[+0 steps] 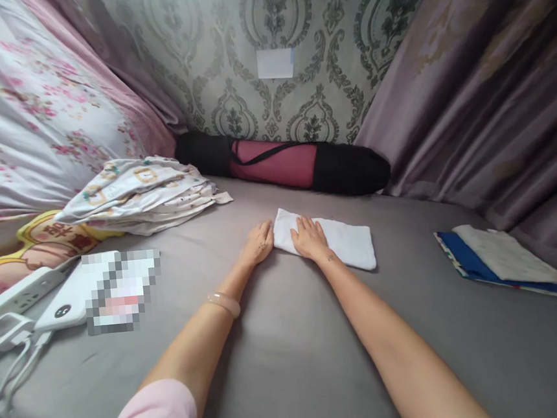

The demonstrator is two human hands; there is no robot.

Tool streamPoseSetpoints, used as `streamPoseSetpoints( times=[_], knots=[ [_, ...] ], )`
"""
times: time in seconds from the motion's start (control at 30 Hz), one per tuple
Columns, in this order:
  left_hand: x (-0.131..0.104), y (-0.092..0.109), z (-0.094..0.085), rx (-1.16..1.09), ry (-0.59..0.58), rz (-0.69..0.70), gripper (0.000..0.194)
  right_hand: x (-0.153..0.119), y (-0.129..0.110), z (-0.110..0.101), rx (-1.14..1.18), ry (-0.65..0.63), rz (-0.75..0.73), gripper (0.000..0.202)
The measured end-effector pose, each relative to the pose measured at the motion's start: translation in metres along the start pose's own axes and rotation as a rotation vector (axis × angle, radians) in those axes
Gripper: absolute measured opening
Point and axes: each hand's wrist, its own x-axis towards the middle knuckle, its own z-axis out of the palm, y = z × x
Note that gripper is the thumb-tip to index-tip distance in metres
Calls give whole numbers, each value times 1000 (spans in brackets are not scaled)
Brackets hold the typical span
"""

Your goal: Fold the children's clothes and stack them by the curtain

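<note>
A white folded cloth (350, 242), perhaps a towel, lies flat on the grey sheet (281, 352). My right hand (310, 235) rests palm down on its left part, fingers stretched out. Right beside the cloth's left edge is my left hand (260, 242), its fingers extended and lying low on the sheet. Whether the left fingertips touch the cloth I cannot tell. Neither hand grips anything. A pale bangle (224, 303) circles my left wrist.
At the back lies a long black and dark-pink bag (274, 164). Crumpled patterned fabric (145, 191) sits at left, with a power strip (27, 293), a white power bank (78, 295) and cables nearer. On the right are folded blue and beige cloths (507, 257). Curtains hang on both sides.
</note>
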Motion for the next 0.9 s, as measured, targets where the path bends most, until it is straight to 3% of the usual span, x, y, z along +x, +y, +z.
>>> streamPoseSetpoints(
  times=[0.1,0.2,0.43,0.57,0.8,0.9],
  knots=[
    [1,-1,1,-22,10,-13,40,6,-7,-11,20,-73,22,58],
    [2,0,0,-60,18,-32,41,13,-24,-14,54,-55,-40,56],
    [3,1,-7,-197,65,-114,47,17,-56,14,89,3,-136,60],
    [4,0,-7,-222,57,-113,47,16,-56,19,97,-4,-131,61],
    [5,0,-9,-175,27,-95,44,14,-46,6,284,-28,-199,58],
    [4,2,-10,-110,-12,-96,44,3,-25,0,394,78,-220,57]
  ],
)
